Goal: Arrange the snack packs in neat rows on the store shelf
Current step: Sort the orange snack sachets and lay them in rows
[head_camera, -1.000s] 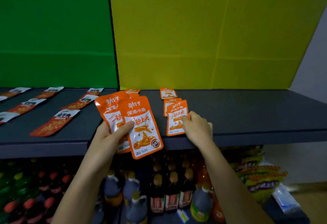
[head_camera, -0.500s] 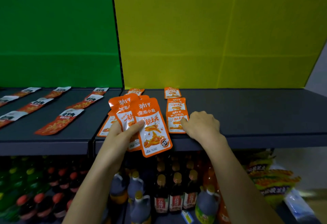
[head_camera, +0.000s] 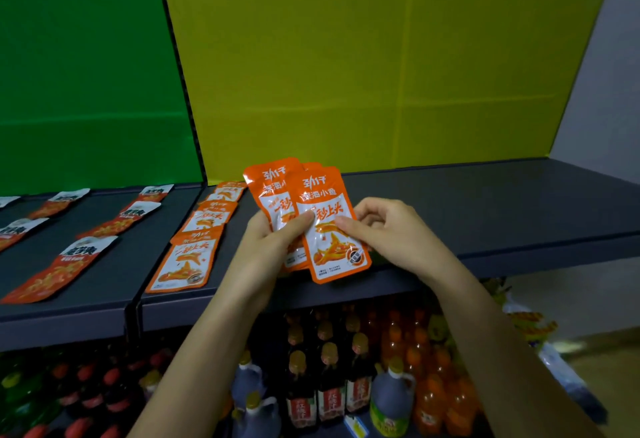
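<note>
Taking the dark shelf (head_camera: 485, 205) as the landmark: on its far left part lie red packs with white tops (head_camera: 65, 264), their black lettering too blurred to read. Nearer the middle, a row of orange packs (head_camera: 187, 257) runs from the shelf's front edge to its back. Just right of that row, above the front edge, the left hand (head_camera: 266, 247) is closed on a fanned stack of orange packs (head_camera: 277, 202), thumb pressed on top. The right hand (head_camera: 391, 233) pinches the front pack (head_camera: 329, 226), which reads "劲仔" and "深海小鱼". To do this well, the front pack should probably peel off singly and land in line beside the laid row.
</note>
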